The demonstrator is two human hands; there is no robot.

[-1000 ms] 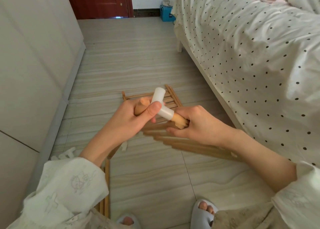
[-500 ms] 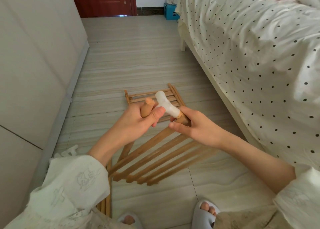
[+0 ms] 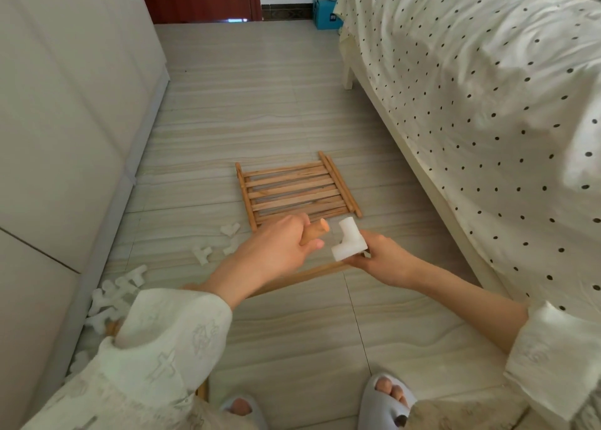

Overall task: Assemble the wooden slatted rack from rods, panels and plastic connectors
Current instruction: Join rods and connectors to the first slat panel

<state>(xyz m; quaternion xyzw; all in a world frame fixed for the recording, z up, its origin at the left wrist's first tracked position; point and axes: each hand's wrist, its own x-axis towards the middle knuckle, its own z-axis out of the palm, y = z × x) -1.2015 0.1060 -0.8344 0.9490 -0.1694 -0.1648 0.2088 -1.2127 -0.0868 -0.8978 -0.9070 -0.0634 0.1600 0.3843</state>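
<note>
White plastic connector (image 3: 349, 244): an L-shaped elbow held in front of the person, above the floor; one socket points up and away, the other faces the rod.
Right hand (image 3: 379, 256): fingers wrapped under and behind the connector; a thin wooden bar (image 3: 320, 271) runs off to the left below this hand, but whether it is plugged into the connector I cannot tell.
Rod (image 3: 314, 231): round wooden end poking out of the left hand, just beside the connector, not touching it.
Left hand (image 3: 276, 250): fingers curled round the rod close to its tip.
Handling: the rod looks light and stiff, the connector hard and smooth, likely a tight push-fit. Gripping the rod near its end, and the connector by the elbow clear of the open socket, should give the straightest push; an angled entry could jam.
Panel (image 3: 297, 191): a finished slatted panel lies flat on the floor (image 3: 234, 110) beyond the hands.
Spare connectors (image 3: 113, 291): scattered on the floor along the cabinet (image 3: 65, 136) to the left.
Bed (image 3: 471, 88): spotted cover, to the right.
</note>
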